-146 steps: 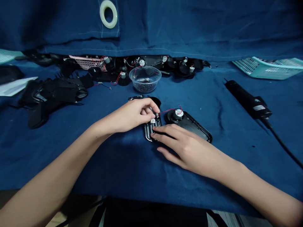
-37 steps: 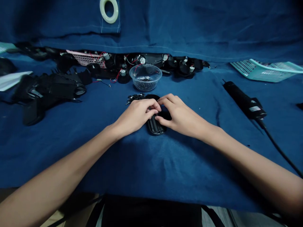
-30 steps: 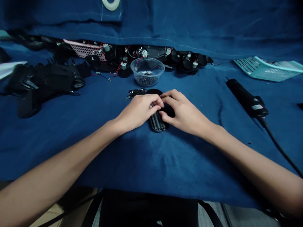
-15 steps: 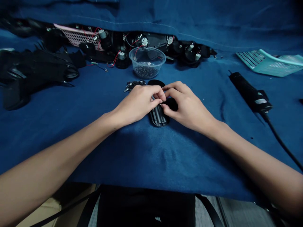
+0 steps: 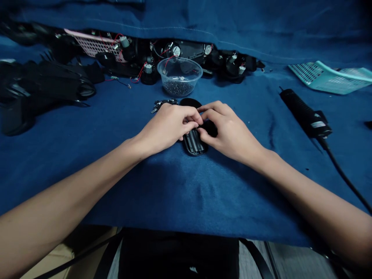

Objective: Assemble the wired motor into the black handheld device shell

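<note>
between the curled left hand [image 5: 168, 124] and right hand [image 5: 229, 128], any pinch hidden, a black oblong plastic casing [image 5: 195, 145] points lengthwise toward the person.

A dimly lit, blue-covered desk [image 5: 186, 197], with a stitched blue curtain [image 5: 250, 23] hanging along the far side and grey floor [image 5: 293, 261] visible at near right.

Single head-worn view, facing forward and steeply down, near above blue cloth [image 5: 162, 193].
</note>
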`<state>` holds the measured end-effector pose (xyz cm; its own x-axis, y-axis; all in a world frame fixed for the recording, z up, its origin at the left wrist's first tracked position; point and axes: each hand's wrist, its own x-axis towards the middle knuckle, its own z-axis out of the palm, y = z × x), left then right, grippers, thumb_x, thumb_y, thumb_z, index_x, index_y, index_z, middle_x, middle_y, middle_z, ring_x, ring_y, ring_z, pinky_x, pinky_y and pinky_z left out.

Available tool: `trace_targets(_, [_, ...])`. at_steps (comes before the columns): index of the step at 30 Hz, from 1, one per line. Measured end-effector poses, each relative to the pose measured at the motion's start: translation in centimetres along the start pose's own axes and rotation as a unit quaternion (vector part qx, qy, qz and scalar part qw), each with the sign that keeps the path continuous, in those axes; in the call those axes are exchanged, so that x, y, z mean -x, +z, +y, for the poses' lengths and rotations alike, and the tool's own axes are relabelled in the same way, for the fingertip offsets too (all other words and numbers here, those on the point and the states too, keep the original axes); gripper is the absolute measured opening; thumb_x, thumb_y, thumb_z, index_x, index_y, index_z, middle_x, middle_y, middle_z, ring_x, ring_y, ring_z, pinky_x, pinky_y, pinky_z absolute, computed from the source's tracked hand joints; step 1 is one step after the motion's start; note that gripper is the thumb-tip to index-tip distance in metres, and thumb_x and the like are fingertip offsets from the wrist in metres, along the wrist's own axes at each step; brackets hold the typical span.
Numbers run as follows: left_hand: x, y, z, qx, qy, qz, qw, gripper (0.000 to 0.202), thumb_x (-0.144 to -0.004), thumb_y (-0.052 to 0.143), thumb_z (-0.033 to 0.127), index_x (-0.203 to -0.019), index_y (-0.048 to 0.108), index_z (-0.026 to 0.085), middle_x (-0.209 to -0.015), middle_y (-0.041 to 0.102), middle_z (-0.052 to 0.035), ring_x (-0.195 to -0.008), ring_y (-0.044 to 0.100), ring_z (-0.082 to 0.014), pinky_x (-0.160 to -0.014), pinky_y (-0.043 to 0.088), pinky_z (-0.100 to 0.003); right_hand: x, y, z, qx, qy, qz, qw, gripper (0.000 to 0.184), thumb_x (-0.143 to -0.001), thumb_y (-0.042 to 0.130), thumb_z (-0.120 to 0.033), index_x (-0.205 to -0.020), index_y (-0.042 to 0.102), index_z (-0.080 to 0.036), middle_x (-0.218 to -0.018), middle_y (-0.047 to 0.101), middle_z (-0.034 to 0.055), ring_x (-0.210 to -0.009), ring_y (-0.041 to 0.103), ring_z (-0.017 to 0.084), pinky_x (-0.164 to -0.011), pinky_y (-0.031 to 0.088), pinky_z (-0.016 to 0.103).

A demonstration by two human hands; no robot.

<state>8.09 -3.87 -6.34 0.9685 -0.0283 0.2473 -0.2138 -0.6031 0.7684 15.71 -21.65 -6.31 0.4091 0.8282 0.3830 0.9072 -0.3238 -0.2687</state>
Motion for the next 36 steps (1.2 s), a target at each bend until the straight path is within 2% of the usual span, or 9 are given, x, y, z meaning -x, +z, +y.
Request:
trace_targets(2, [0.05,0.02,0.09,-0.005,0.0,0.0,1.0,0.022,-0.085,0.057,0.015,-0.095,0.076,0.02,-0.077,0.074,0.0005,-0.051,0.058,-0.0052,-0.049,0.046,-0.015,-0.07,-0.02,-0.02,0.004,0.0,-0.005,1.0,0.012,-0.086,0.058,-0.015,-0.097,0.062,-0.015,-0.117,0.063,0.0142,-0.106,0.059,0.027,-0.095,0.047,0.044])
trace_targets(7, [-0.01,-0.01,0.07,-0.02,0.008,-0.004,1.0,0.02,-0.085,0.057,0.015,-0.093,0.075,0.019,-0.075,0.073,0.0014,-0.049,0.059,-0.0051,-0.051,0.047,-0.017,-0.34,-0.1,0.05,0.031,0.017,-0.032,0.999,0.004,-0.087,0.058,-0.017,-0.09,0.06,-0.016,-0.089,0.065,0.0079,-0.084,0.055,0.024,-0.08,0.046,0.039])
trace_targets(13, [-0.03,-0.02,-0.02,-0.045,0.033,-0.005,0.998,0.019,-0.086,0.057,0.015,-0.092,0.075,0.02,-0.071,0.072,0.0026,-0.048,0.058,-0.0051,-0.052,0.044,-0.018,-0.56,-0.31,0.29,0.016,0.026,-0.04,0.999,0.002,-0.087,0.06,-0.016,-0.088,0.059,-0.017,-0.088,0.064,0.0055,-0.083,0.055,0.021,-0.077,0.043,0.034])
trace_targets(20, [0.08,0.02,0.18,-0.119,0.092,0.006,0.989,0.019,-0.086,0.059,0.01,-0.091,0.074,0.018,-0.082,0.075,0.0013,-0.073,0.066,-0.0095,-0.065,0.043,-0.021,-0.86,-0.67,0.22,-0.027,0.06,-0.055,0.996,0.003,-0.089,0.059,-0.015,-0.086,0.061,-0.017,-0.088,0.065,0.0043,-0.083,0.06,0.019,-0.074,0.043,0.032])
trace_targets(26, [-0.02,-0.19,0.35,-0.109,0.08,-0.017,0.991,0.018,-0.085,0.058,0.01,-0.092,0.072,0.019,-0.09,0.075,-0.0004,-0.084,0.068,-0.0126,-0.071,0.045,-0.023,-0.94,-0.65,0.02,-0.049,0.07,-0.051,0.995,0.004,-0.087,0.059,-0.016,-0.085,0.062,-0.018,-0.088,0.066,0.0045,-0.081,0.062,0.02,-0.072,0.044,0.032])
trace_targets(36, [0.04,0.07,0.28,-0.136,0.085,-0.008,0.987,0.017,-0.083,0.057,0.008,-0.091,0.069,0.018,-0.089,0.073,0.0,-0.081,0.065,-0.012,-0.069,0.042,-0.024,-0.8,-0.55,-0.13,-0.053,0.069,-0.041,0.995,0.006,-0.086,0.058,-0.013,-0.084,0.061,-0.017,-0.086,0.065,0.0036,-0.08,0.062,0.018,-0.071,0.044,0.03])
